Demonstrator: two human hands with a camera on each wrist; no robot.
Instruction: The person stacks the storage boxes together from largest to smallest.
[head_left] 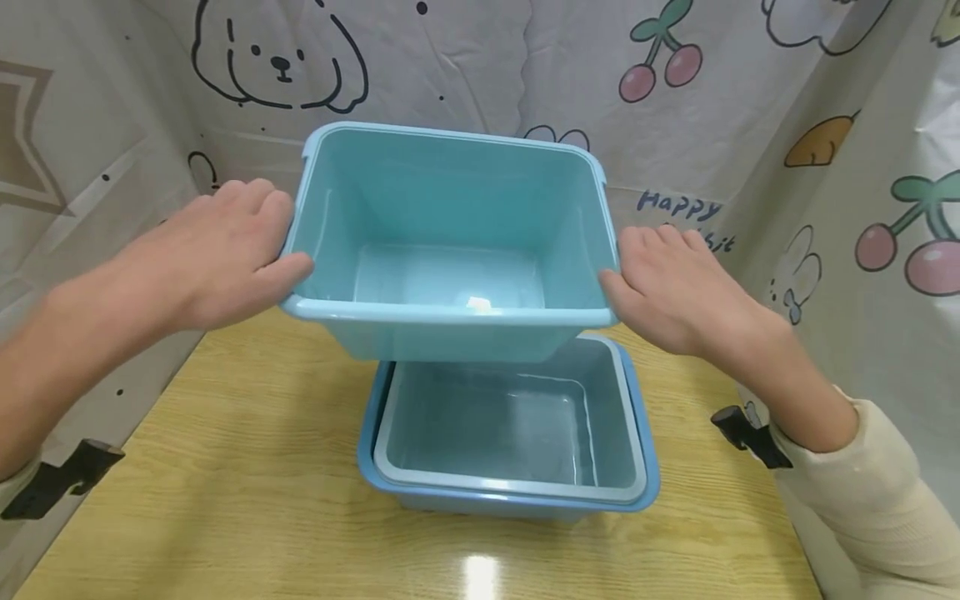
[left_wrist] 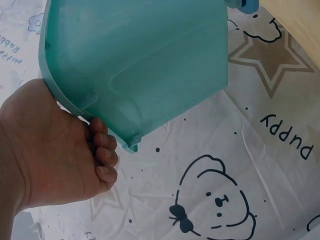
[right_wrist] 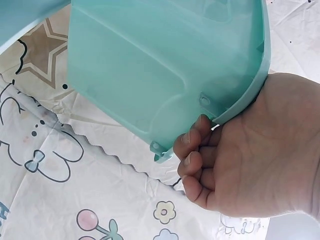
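Note:
A turquoise plastic bin (head_left: 450, 275), its inside bare, is held up in the air between both hands. My left hand (head_left: 225, 250) grips its left rim, the thumb over the top edge; in the left wrist view the fingers (left_wrist: 106, 156) curl under the rim. On the opposite side my right hand (head_left: 671, 283) grips the right rim, and its fingers (right_wrist: 192, 162) curl beneath the edge in the right wrist view. Below, a grey-blue bin (head_left: 510, 425) sits nested inside a blue bin (head_left: 648, 467) on the table. The raised bin hides their far left part.
The wood-grain table (head_left: 247, 467) carries the nested bins near its middle. Patterned cloth (head_left: 465, 67) with cartoon drawings hangs at the back and both sides. Black straps (head_left: 750, 437) are on the forearms.

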